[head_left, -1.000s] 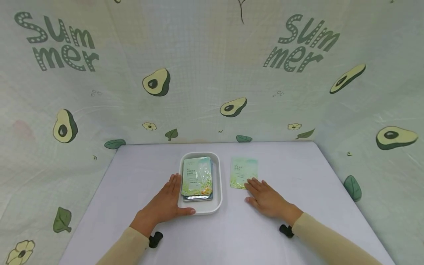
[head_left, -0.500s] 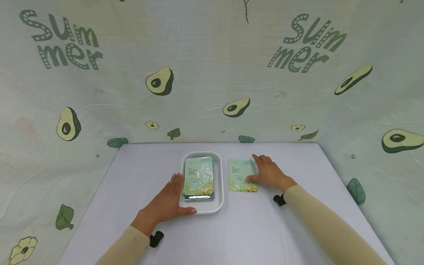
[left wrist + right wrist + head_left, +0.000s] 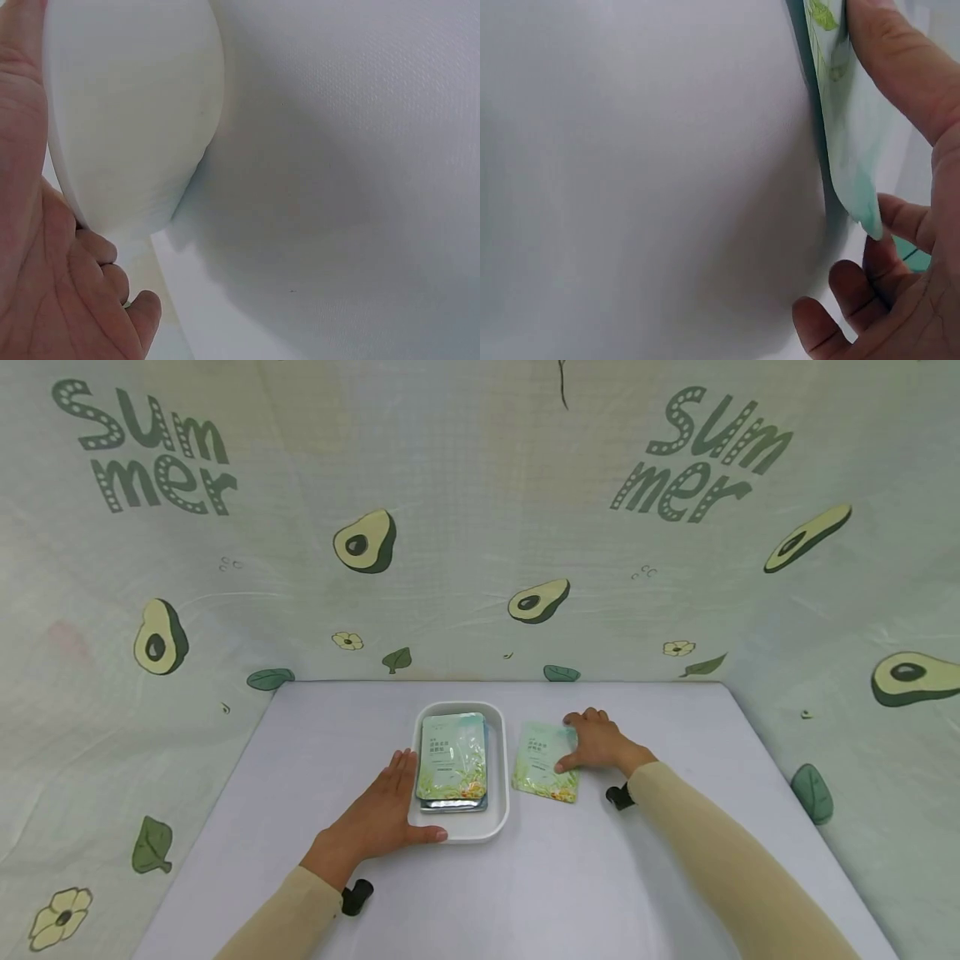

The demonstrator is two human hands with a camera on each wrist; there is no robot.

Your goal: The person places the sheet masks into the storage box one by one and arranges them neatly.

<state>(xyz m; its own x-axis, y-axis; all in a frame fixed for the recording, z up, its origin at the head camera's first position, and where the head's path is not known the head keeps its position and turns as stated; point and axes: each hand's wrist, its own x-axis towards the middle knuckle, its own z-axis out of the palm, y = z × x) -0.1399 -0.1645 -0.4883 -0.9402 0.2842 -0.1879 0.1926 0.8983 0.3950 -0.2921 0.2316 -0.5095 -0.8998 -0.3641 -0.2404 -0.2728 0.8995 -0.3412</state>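
Note:
A white tray [image 3: 497, 814] stands on the table, bearing a small stack of flat green packets [image 3: 452, 758] with a floral print. My left hand [image 3: 378, 810] rests on its near left corner, fingers straight along the left side and thumb on the front edge. In the left wrist view the tray wall [image 3: 135, 112] fills the upper left, beside my palm. To the right of the tray lies one matching green packet [image 3: 542, 760]. My right hand [image 3: 600, 743] pinches it by its right side; in the right wrist view that packet's edge [image 3: 847, 150] is raised between thumb and fingers.
The white tabletop [image 3: 465, 902] runs forward to the patterned cloth backdrop [image 3: 450, 527] with avocados and lettering. A black wrist camera [image 3: 357, 897] sits at the left cuff and another wrist camera [image 3: 620, 797] at the right cuff.
My right hand has gone from the packet's near corner to its right side and now pinches it. The packet has turned slightly. My left hand stays at the tray.

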